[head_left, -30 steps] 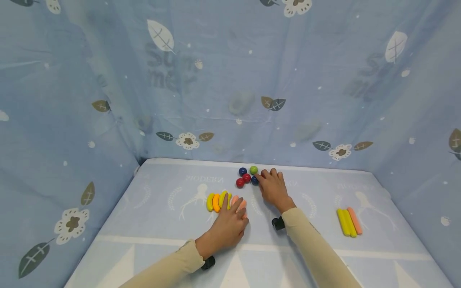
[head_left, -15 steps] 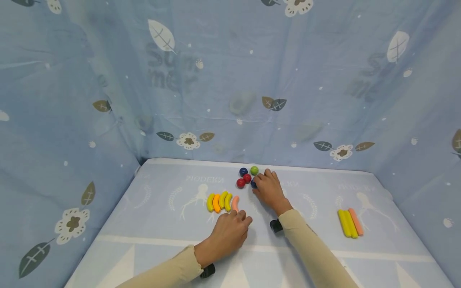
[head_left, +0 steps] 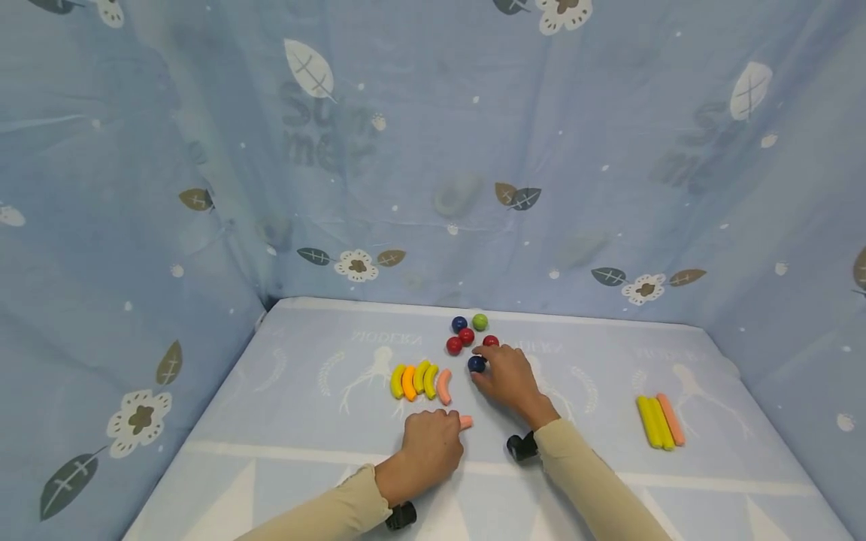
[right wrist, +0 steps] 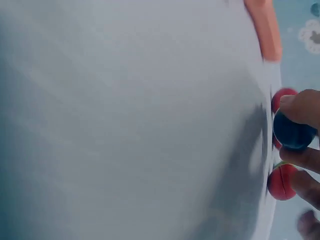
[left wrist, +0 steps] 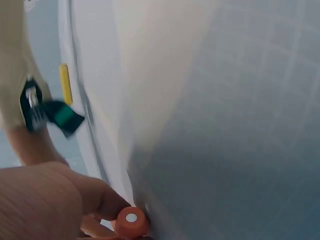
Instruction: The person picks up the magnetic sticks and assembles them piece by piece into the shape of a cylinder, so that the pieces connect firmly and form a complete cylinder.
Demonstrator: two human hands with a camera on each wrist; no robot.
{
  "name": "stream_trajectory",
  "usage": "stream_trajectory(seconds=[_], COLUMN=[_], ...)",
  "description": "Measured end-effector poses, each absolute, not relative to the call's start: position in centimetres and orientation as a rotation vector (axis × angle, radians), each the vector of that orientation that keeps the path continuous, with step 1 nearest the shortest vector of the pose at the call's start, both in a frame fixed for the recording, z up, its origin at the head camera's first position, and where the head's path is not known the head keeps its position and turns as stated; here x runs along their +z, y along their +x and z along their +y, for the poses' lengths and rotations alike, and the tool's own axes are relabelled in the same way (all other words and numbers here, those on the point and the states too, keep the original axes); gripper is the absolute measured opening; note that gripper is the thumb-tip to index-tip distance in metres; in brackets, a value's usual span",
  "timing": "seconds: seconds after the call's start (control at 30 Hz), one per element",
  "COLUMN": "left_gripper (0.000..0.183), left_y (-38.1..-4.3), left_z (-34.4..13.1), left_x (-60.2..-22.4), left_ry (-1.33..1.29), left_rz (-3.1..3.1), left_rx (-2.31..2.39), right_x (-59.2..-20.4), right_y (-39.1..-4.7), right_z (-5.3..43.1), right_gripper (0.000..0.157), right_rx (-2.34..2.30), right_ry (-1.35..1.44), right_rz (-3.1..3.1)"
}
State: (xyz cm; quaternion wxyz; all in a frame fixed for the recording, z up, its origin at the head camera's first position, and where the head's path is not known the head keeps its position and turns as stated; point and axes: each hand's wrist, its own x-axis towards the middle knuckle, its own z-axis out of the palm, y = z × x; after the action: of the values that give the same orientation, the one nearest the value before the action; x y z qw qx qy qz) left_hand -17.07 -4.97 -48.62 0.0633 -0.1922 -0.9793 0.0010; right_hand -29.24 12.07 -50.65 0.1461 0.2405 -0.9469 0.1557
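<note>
In the head view my left hand (head_left: 433, 443) grips a pink curved stick (head_left: 465, 422), whose end pokes out past the fingers. The left wrist view shows that stick's round end (left wrist: 125, 227) with a pale dot in it, near the thumb. My right hand (head_left: 509, 379) pinches a dark blue ball (head_left: 476, 364) between thumb and finger; the right wrist view shows the same blue ball (right wrist: 292, 132) up close. Just beyond that hand lies a red ball (head_left: 490, 342). Another pink curved stick (head_left: 443, 387) rests on the table between the two hands.
Left of that pink stick, several yellow and orange curved sticks (head_left: 414, 381) lie side by side. Behind are red balls (head_left: 455, 346), another blue ball (head_left: 459, 324) and a green ball (head_left: 480, 321). Straight yellow and pink sticks (head_left: 659, 422) lie at the right. Patterned cloth walls surround the table.
The left hand has drawn back toward the person from the curved sticks, taking one pink stick with it. The right hand has brought the blue ball nearer, uncovering a red ball.
</note>
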Motion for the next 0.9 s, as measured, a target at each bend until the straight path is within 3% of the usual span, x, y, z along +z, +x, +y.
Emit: stream_trajectory(seconds=[0.4,0.9], left_gripper=[0.027,0.021], left_y=[-18.0,-18.5], left_z=[-5.5,-6.0], left_x=[-49.7,-49.6], left_ry=[-0.663,-0.682], left_rz=[-2.802,-2.851], left_rx=[-0.068,-0.234], right_x=[-51.7,-52.1], right_y=[-25.4,-21.8], right_z=[13.4,15.3], right_gripper=[0.040,0.042], right_rx=[1.143,1.295], right_ry=[0.691,0.964], right_rz=[-2.664,-2.572])
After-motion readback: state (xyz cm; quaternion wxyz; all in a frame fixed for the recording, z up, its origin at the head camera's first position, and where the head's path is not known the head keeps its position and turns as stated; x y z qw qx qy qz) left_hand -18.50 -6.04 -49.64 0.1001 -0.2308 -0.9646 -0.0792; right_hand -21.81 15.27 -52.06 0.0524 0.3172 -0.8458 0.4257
